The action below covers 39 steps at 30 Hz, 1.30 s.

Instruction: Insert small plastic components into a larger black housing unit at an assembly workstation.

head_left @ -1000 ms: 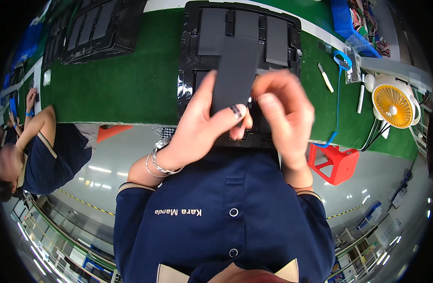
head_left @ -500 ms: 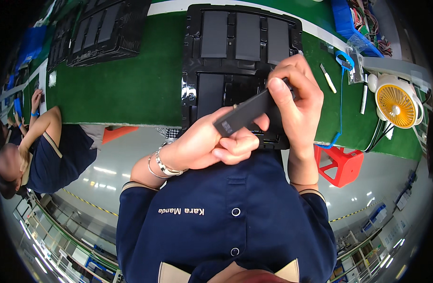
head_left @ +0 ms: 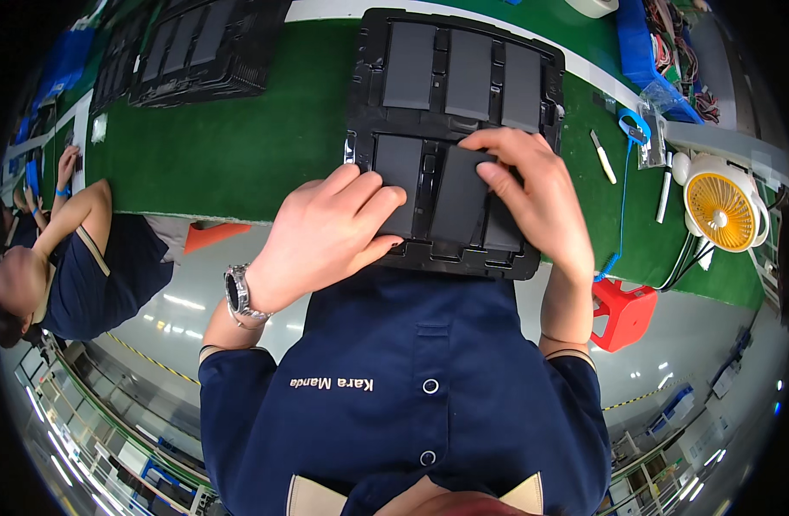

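My right hand point(head_left: 532, 185) grips the far end of a flat black rectangular slab point(head_left: 459, 198), thumb on its face and fingers over its top edge. The slab sits slightly tilted at the near middle compartment of a black plastic tray point(head_left: 446, 126). Over the tray's near left corner lies my left hand point(head_left: 334, 228), its fingers loosely bent and its thumb apart from the index finger; nothing shows between them. Beside those fingers another black slab point(head_left: 400, 168) fills the near left compartment. My right hand partly hides the near right compartment.
Slabs fill the tray's far row. More stacked black trays point(head_left: 197, 56) stand at the far left of the green table point(head_left: 231, 163). On the right lie a white-handled knife point(head_left: 604, 161), a blue cord point(head_left: 625, 189) and a yellow-white fan point(head_left: 721, 191). A co-worker point(head_left: 85, 249) sits at left.
The slab has gone from between both hands down to the tray's near middle compartment, with my right hand on it. My left hand has let go and moved left onto the tray's corner.
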Tool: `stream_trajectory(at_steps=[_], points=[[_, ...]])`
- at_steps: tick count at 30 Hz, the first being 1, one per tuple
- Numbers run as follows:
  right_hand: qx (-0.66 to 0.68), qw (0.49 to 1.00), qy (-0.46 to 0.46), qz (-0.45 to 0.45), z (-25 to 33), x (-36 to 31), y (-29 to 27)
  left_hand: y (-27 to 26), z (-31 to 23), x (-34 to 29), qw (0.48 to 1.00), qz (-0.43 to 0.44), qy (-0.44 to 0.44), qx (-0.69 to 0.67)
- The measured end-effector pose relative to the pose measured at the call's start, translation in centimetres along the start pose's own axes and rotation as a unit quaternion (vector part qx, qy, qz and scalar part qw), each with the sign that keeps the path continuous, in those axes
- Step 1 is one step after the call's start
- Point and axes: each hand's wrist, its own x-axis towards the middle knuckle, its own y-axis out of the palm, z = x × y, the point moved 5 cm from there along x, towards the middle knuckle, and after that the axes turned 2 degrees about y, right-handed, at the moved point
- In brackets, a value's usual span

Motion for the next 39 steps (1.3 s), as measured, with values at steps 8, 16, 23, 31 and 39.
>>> stream_trajectory(at_steps=[8,16,23,31,39], points=[[-0.044,0.997,0.014,-0.066,1.9,-1.0,-0.6,0.8,1.9,-1.1,0.965,-0.035,-0.127,-0.225],[0.275,0.958,0.075,-0.038,2.3,-2.7,1.5,1.7,-0.9,-0.8,0.661,-0.052,-0.249,-0.706],[0.397,0.909,0.114,-0.05,3.2,-1.9,2.8,1.8,-1.4,1.0,0.674,-0.117,-0.231,-0.692],[0.211,0.971,0.019,-0.114,4.2,-1.5,1.7,2.2,-1.3,1.7,0.759,-0.188,-0.205,-0.589],[0.373,0.92,0.087,-0.084,3.4,-1.5,2.5,1.9,-1.5,1.9,0.726,-0.19,-0.207,-0.627]])
